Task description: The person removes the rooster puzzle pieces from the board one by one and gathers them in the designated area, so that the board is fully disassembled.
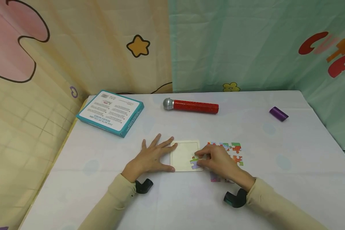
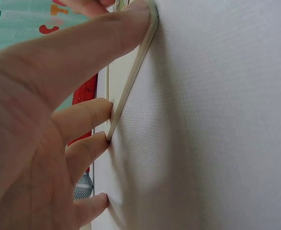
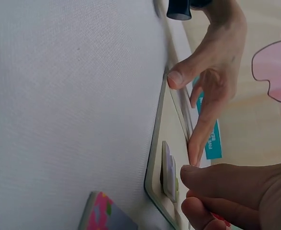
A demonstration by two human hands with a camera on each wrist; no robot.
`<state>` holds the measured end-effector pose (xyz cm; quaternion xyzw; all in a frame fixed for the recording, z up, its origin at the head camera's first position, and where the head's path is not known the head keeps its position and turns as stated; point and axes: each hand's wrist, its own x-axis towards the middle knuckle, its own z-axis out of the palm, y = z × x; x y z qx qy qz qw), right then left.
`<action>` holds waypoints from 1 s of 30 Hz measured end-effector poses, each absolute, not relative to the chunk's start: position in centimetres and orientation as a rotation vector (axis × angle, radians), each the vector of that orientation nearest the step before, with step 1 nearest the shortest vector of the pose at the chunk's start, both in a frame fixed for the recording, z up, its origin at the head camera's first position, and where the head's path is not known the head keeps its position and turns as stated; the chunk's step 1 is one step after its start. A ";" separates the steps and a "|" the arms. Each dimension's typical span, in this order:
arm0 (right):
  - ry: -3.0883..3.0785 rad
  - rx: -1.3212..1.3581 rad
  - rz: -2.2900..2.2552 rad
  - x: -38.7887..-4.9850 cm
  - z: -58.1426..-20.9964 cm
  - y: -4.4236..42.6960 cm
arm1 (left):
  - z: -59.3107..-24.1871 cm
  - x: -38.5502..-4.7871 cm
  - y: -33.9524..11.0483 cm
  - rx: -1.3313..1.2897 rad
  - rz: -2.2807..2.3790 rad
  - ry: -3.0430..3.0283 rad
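In the head view, my left hand (image 1: 150, 159) lies with spread fingers at the left side of a cream puzzle board (image 1: 182, 156). Its thumb touches the lower left corner and a fingertip rests near the upper left; another finger reaches past the top. My right hand (image 1: 222, 161) pinches a lavender and green jigsaw piece (image 1: 194, 163) over the board's lower right part. The right wrist view shows this jigsaw piece (image 3: 169, 172) slightly tilted, close to the thumb (image 3: 202, 177). Several more puzzle pieces (image 1: 236, 147) lie right of the board, partly hidden under my right hand.
A red toy microphone (image 1: 195, 106) lies behind the board. At the back left is a teal and white box (image 1: 110, 111). A purple cylinder (image 1: 279, 114) lies at the back right. Patterned curtains (image 1: 233, 44) hang behind the white-covered table (image 1: 166, 204).
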<state>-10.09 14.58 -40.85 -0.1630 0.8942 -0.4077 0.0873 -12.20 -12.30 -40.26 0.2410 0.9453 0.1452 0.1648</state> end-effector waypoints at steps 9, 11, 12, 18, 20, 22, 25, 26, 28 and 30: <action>2.663 -0.554 -1.151 -10.4 -41.0 13.8 | -40.2 -12.2 -12.3 0.696 0.419 2.703; 2.671 -0.559 -1.140 -10.4 -41.1 13.7 | -40.2 -12.2 -12.3 0.699 0.420 2.704; 2.672 -0.554 -1.140 -10.4 -41.1 13.7 | -40.2 -12.2 -12.3 0.699 0.423 2.702; 2.644 -0.474 -1.195 -10.1 -41.3 13.7 | -40.3 -12.1 -12.4 0.705 0.438 2.697; 2.607 -0.434 -1.232 -10.1 -41.3 13.9 | -40.3 -12.1 -12.4 0.705 0.440 2.696; 2.560 -0.378 -1.261 -10.1 -41.2 14.4 | -40.3 -12.1 -12.4 0.707 0.439 2.696; 2.492 -0.312 -1.303 -10.2 -40.9 15.6 | -40.3 -12.1 -12.4 0.709 0.434 2.697; 2.470 -0.283 -1.312 -10.2 -40.8 16.1 | -40.3 -12.1 -12.4 0.710 0.433 2.697; 2.447 -0.233 -1.320 -10.0 -40.5 17.2 | -40.3 -12.1 -12.3 0.708 0.432 2.698; 2.441 -0.193 -1.317 -9.7 -40.3 18.4 | -40.2 -12.1 -12.3 0.705 0.431 2.698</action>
